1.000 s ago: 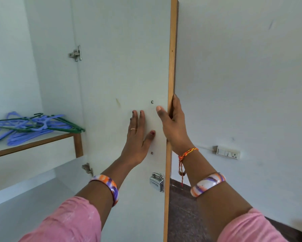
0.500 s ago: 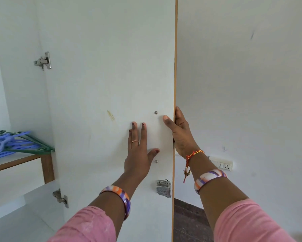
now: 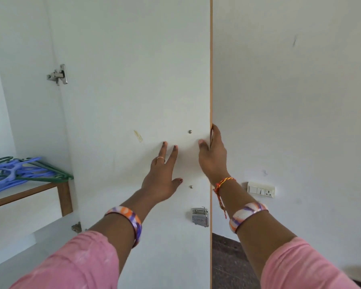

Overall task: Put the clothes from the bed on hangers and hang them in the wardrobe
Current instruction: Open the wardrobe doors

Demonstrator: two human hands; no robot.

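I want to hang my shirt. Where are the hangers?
The blue and green plastic hangers lie piled on the wooden-edged wardrobe shelf, far left, beside the open white door.

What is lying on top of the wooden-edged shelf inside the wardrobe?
A pile of blue and green hangers lies on the shelf. The shelf's left part is out of frame.

— What's off to the right?
— A plain white wall (image 3: 290, 101), evenly lit, with a white switch plate (image 3: 261, 189) low on it and one dark scuff higher up.
— And underneath?
— A strip of dark brown floor (image 3: 231, 261) at the wall's foot.
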